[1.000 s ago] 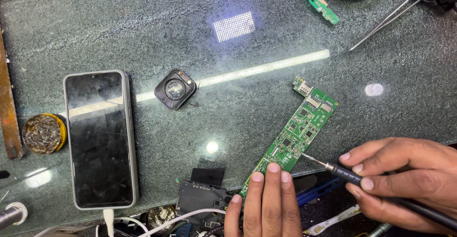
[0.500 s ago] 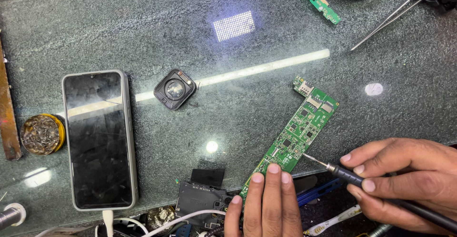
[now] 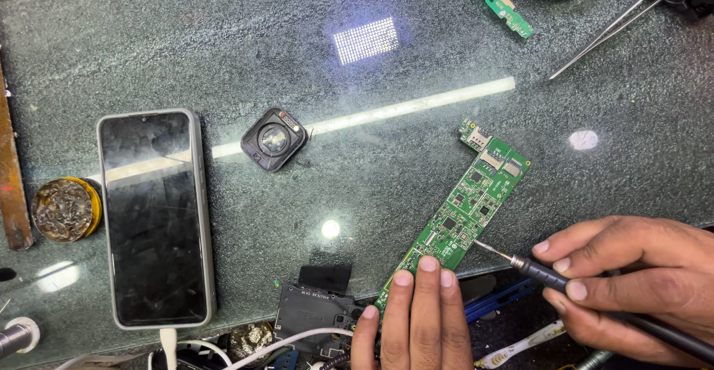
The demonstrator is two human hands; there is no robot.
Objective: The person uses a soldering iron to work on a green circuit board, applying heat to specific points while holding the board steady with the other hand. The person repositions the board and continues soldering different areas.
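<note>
A long green circuit board (image 3: 472, 203) lies slanted on the glass worktop (image 3: 297, 65). My left hand (image 3: 416, 318) presses its lower end flat with several fingertips. My right hand (image 3: 632, 284) grips a black soldering iron (image 3: 554, 277) like a pen. The iron's thin metal tip (image 3: 482, 246) touches the board's lower right edge.
A black phone (image 3: 155, 217) with a white cable lies at the left. A small square black watch body (image 3: 273, 139) sits in the middle. A brass wool tin (image 3: 65, 208), a second green board (image 3: 500, 2), tweezers (image 3: 610, 28) and dark parts (image 3: 312, 310) ring the worktop.
</note>
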